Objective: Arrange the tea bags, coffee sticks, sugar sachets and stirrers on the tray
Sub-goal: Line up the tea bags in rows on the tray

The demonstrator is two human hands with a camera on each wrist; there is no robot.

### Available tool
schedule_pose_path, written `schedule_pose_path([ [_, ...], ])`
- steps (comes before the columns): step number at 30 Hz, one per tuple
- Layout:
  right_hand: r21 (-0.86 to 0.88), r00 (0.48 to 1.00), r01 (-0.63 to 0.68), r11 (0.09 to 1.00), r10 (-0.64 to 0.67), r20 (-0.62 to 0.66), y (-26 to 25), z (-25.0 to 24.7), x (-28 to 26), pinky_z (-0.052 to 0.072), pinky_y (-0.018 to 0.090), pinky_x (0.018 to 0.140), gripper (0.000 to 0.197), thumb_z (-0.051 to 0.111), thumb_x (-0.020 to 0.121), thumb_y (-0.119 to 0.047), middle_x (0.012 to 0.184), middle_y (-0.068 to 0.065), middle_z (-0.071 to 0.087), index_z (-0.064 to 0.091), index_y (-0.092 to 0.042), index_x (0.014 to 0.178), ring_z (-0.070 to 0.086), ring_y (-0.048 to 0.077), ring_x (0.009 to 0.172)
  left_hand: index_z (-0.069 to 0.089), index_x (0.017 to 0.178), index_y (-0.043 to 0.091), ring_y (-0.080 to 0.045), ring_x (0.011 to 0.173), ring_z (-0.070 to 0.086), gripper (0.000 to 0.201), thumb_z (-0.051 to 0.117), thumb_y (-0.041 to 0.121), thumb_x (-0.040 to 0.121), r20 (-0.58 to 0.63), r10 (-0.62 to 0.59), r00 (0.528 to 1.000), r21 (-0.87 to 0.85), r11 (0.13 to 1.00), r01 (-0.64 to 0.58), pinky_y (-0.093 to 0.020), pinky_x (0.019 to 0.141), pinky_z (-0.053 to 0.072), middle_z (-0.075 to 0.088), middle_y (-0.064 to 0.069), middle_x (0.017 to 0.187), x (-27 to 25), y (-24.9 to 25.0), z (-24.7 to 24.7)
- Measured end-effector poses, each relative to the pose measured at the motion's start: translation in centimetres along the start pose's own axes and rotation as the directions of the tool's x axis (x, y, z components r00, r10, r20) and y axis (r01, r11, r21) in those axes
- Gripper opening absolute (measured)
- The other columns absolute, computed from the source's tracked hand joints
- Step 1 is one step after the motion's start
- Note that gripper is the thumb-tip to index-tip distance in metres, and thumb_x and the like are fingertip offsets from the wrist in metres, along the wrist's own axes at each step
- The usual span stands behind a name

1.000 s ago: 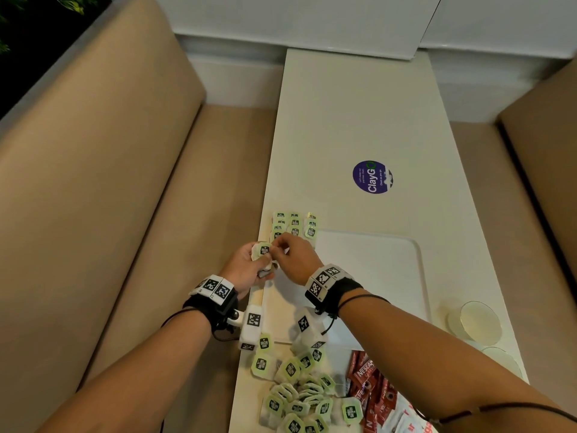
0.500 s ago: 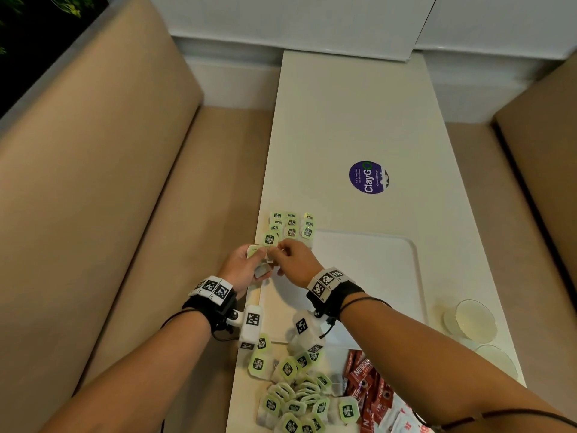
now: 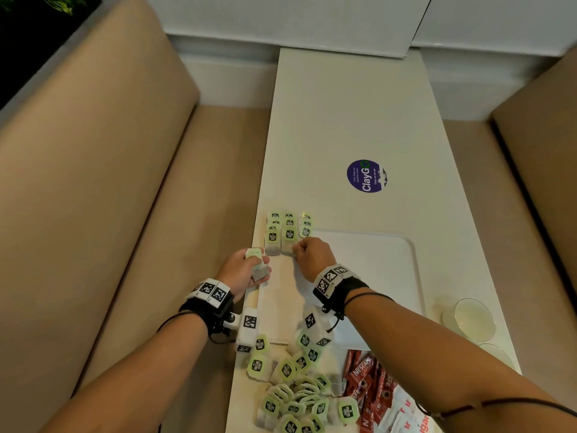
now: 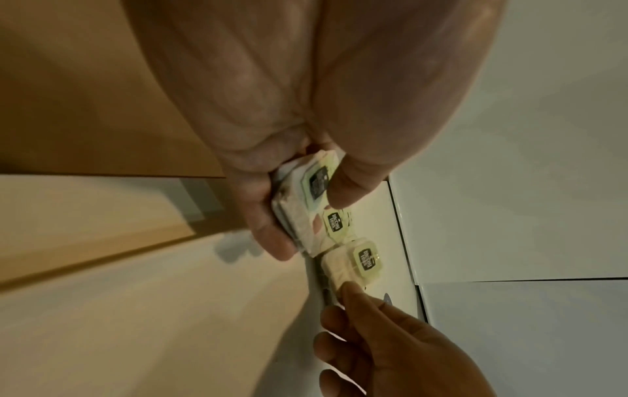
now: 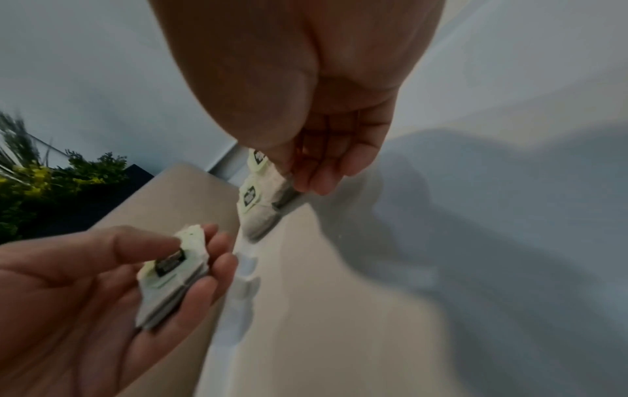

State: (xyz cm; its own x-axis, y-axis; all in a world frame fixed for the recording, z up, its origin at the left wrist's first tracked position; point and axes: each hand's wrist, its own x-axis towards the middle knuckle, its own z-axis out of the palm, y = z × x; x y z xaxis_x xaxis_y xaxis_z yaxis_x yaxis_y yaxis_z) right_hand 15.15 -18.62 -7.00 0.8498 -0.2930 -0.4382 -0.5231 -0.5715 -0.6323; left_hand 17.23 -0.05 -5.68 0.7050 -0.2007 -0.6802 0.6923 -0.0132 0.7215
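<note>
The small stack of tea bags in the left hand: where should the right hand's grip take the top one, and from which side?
On the stack of tea bags, take the top bag at its far edge past the thumb, which presses its tag. That end juts free beyond the left hand, so the right hand would probably best pinch across it from the tray side.

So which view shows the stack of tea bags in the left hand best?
The right wrist view: the stack of tea bags lies edge-on under the left hand's thumb, layers visible. The left wrist view shows it closer but half covered; the head view shows it small.
</note>
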Motion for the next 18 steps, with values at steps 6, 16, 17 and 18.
schedule_pose_path([
  [6,-0.048,0.999,-0.052,0.997,0.053,0.005,0.42,0.31,0.38,0.054,0.033,0.074,0.027,0.056,0.1,-0.03,0.09,0.007,0.073,0.072,-0.014,0.087,0.068,0.027,0.083,0.062,0.102,0.006,-0.033,0.091,0.065,0.038,0.033,-0.016,0.092,0.058,0.014,0.998,0.066,0.998,-0.018,-0.048,0.084,0.056,0.063,-0.018,0.108,-0.04,0.05,-0.23],
  [16,-0.109,0.998,-0.055,0.992,0.053,-0.028,0.01,0.52,0.61,0.047,0.03,0.065,0.031,0.054,0.099,-0.04,0.085,0.006,0.071,0.066,-0.016,0.083,0.066,0.027,0.078,0.061,0.113,0.008,-0.022,0.092,0.072,0.035,0.048,-0.018,0.094,0.141,0.031,0.99,0.062,0.997,-0.04,-0.029,0.068,0.061,0.07,-0.013,0.112,0.08,0.21,-0.53],
  [17,-0.101,0.998,-0.055,0.993,0.052,-0.034,-0.01,0.46,0.52,0.046,0.03,0.065,0.029,0.054,0.099,-0.04,0.087,0.006,0.071,0.065,-0.016,0.085,0.065,0.027,0.079,0.062,0.115,0.005,-0.023,0.094,0.073,0.032,0.049,-0.015,0.094,0.142,0.032,0.989,0.059,0.997,-0.041,-0.028,0.068,0.061,0.07,-0.013,0.113,0.14,0.15,-0.64],
  [18,-0.088,0.998,-0.053,0.995,0.049,-0.044,-0.01,0.44,0.39,0.045,0.03,0.066,0.028,0.055,0.098,-0.041,0.089,0.005,0.07,0.063,-0.016,0.089,0.065,0.026,0.081,0.062,0.117,0.003,-0.024,0.097,0.073,0.029,0.051,-0.012,0.096,0.144,0.034,0.989,0.057,0.997,-0.042,-0.028,0.069,0.061,0.07,-0.014,0.114,0.18,0.12,-0.72],
])
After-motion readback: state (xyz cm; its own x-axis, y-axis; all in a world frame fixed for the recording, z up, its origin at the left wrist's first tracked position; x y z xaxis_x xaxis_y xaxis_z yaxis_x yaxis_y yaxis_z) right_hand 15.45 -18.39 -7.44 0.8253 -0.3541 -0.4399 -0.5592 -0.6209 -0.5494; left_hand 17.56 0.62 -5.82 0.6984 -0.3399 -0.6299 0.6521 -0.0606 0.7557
